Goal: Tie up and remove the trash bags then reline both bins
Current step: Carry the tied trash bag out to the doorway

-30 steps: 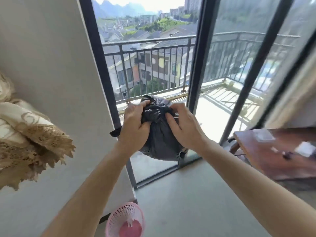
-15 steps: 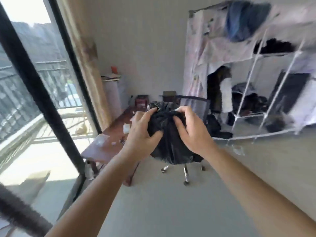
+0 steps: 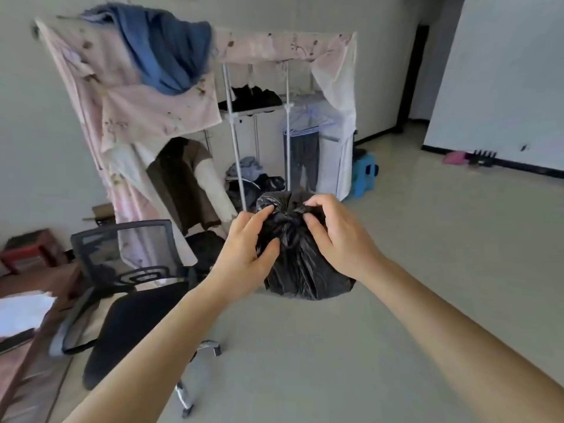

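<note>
Grey tile floor (image 3: 396, 285), wardrobe rack (image 3: 238, 117) & office chair (image 3: 131, 300) behind; both hands (image 3: 250, 251) pinch black trash bag (image 3: 302, 270).

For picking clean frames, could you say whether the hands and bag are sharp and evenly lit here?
Head view: left hand, right hand and black trash bag fairly sharp in soft, even light; head view's left edge blurs the office chair and red stool; its wide angle bends the wardrobe.
</note>
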The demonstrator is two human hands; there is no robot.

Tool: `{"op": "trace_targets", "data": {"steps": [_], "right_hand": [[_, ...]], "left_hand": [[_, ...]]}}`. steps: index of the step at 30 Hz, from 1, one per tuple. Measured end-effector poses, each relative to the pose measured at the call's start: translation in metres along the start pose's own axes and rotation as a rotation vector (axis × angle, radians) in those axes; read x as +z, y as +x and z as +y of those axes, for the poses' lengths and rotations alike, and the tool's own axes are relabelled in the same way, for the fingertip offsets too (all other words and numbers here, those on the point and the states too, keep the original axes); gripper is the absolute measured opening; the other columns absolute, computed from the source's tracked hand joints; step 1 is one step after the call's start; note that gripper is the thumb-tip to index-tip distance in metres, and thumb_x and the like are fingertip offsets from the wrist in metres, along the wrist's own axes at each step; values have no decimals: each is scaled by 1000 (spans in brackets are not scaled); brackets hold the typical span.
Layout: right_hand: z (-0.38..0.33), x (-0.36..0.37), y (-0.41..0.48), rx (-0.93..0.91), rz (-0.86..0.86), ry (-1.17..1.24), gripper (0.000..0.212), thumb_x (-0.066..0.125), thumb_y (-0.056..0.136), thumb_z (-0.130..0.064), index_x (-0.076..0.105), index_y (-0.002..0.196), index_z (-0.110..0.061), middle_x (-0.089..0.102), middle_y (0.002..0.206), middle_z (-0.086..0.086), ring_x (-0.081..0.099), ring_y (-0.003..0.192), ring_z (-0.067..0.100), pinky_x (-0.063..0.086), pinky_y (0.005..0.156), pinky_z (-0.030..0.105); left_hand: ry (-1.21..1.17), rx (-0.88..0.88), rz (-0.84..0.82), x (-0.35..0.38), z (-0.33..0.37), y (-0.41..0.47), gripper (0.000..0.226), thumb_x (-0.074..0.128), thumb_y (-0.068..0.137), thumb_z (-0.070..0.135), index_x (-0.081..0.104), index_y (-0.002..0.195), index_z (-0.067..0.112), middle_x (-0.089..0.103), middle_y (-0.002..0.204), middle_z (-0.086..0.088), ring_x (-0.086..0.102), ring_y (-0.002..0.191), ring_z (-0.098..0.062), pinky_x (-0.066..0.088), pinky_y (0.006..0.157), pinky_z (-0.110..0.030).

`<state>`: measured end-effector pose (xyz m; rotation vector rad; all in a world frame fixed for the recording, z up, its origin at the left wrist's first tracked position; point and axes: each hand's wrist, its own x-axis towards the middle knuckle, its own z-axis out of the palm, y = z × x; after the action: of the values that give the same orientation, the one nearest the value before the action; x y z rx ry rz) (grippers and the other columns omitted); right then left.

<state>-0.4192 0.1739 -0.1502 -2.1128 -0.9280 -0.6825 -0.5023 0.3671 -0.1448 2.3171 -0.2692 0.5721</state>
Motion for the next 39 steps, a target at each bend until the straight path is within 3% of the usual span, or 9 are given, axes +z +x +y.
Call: {"op": "trace_targets", "data": {"steps": [5,11,15,18,23,31,39], "right_hand": [[111,17,69,66,27,-81,17,43,102,-34,43,117,-25,51,105,-14,43,88,-3,30,77,-2],[244,3,163,181,107,-206,18,45,103,-33,45,117,-23,50,104,-14,47,86,0,37,73,17],[339,-20,202,265,180,-278,17,46,103,-30,46,117,-21,51,103,-14,45,82,0,35,73,12],[419,-31,219,322,200,-329,16,46,103,-30,46,117,-22,50,105,-14,42,85,-2,32,77,0],[576,-47,256,391,227,-313,20,44,104,-29,48,119,-17,53,107,-10,48,93,2,31,80,0],[791,-79,385,430,215,-224,17,44,104,-33,45,118,-26,56,108,-10,52,93,3,37,79,11],[1021,-63,517,380,134,-214,17,42,104,-34,45,117,-26,59,111,-8,57,103,8,45,87,23]], "left_hand": [[-48,95,-40,54,-57,136,53,58,97,20,40,147,25,47,112,7,50,111,-12,50,96,-38],[-101,247,-107,125,-92,321,50,62,94,12,48,142,17,48,106,5,51,107,-14,44,94,-27],[-156,311,-153,192,-94,430,47,61,94,13,50,139,19,50,105,1,53,105,-16,43,91,-24],[-195,329,-203,258,-100,499,46,60,94,13,50,139,19,50,108,1,52,108,-16,41,96,-22],[-204,387,-227,377,-107,626,43,58,95,10,51,137,17,49,109,1,50,110,-15,34,91,-3],[-221,378,-206,490,-119,844,42,58,96,11,51,137,19,48,108,2,50,101,0,35,82,1],[-229,357,-140,615,-194,1055,42,60,95,10,53,136,18,50,104,2,48,102,1,34,81,1]]}}
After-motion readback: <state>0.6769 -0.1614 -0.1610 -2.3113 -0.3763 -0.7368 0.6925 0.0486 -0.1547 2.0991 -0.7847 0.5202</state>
